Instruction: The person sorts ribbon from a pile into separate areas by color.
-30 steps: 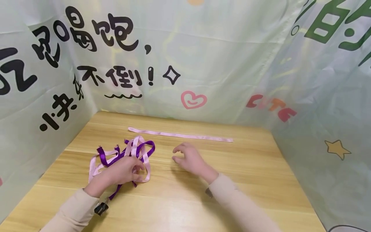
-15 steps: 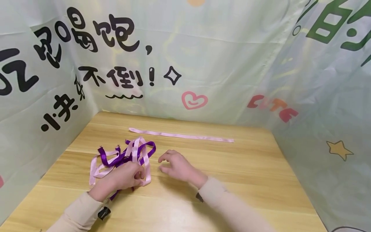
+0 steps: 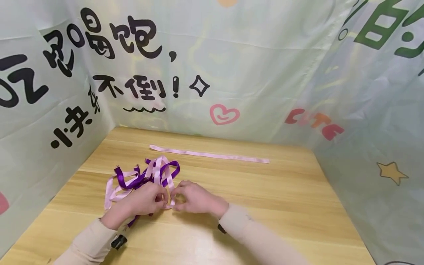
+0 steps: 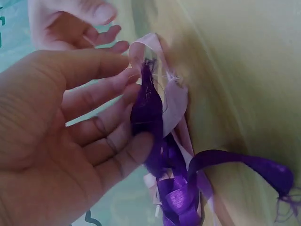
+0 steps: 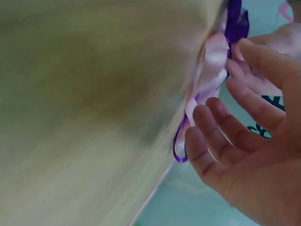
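Observation:
A tangled pile of ribbons, pink ribbon (image 3: 158,173) mixed with purple ribbon (image 3: 126,183), lies on the left half of the table. Over its near side, my left hand (image 3: 145,198) pinches a pink ribbon between thumb and finger; in the left wrist view that ribbon (image 4: 175,106) bends from the fingertips, beside a frayed purple end (image 4: 148,101). Facing it from the right is my right hand (image 3: 195,198), its thumb and index finger apart at the pink loop's edge. Its loosely bent fingers (image 5: 207,141) show beside the ribbons in the right wrist view.
A single pink ribbon (image 3: 212,155) lies stretched out along the back of the wooden table (image 3: 281,206). Printed cloth walls (image 3: 258,73) stand behind the table and on both sides.
My right hand has come left and down to the near side of the ribbon pile. The left hand has shifted slightly right and toward me. The stretched ribbon lies as before.

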Demonstrator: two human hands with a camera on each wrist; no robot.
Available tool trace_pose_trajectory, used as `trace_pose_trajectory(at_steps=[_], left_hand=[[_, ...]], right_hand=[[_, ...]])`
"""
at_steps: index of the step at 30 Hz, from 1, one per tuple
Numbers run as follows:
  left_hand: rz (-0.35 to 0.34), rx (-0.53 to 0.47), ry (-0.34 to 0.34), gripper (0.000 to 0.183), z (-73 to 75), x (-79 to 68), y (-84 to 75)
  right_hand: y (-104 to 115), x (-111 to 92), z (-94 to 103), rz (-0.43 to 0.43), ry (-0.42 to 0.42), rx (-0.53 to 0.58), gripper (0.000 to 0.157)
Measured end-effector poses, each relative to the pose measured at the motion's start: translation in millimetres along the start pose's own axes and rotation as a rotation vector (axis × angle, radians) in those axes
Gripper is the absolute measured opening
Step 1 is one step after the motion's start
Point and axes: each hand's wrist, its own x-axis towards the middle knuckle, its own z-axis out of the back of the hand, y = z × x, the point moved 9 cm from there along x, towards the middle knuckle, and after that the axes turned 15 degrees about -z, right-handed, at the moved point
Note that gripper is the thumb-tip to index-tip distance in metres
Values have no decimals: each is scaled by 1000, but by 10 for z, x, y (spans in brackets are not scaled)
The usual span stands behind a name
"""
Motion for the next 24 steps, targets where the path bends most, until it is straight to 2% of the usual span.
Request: trace_pose_trajectory(at_steps=[5, 10, 13, 18, 21, 24], left_hand=[[39, -7, 69, 10, -91, -11, 4], [43, 1, 64, 11, -120, 4, 1], [19, 30, 48, 16, -125, 24, -1], [-27, 98, -48, 14, -37, 26, -20], [-18, 115, -91, 17, 22, 21, -8], [24, 81, -111, 18, 59, 13, 35]], right_hand=[[45, 39, -131, 15, -4, -105, 32], [86, 74, -159, 25, -62, -155, 15], [74, 88, -160, 14, -62, -125, 12], [25, 88, -125, -14, -68, -29, 16], [12, 75, -14, -22, -157, 22, 13], [-14, 58, 113, -45, -254, 69, 12]])
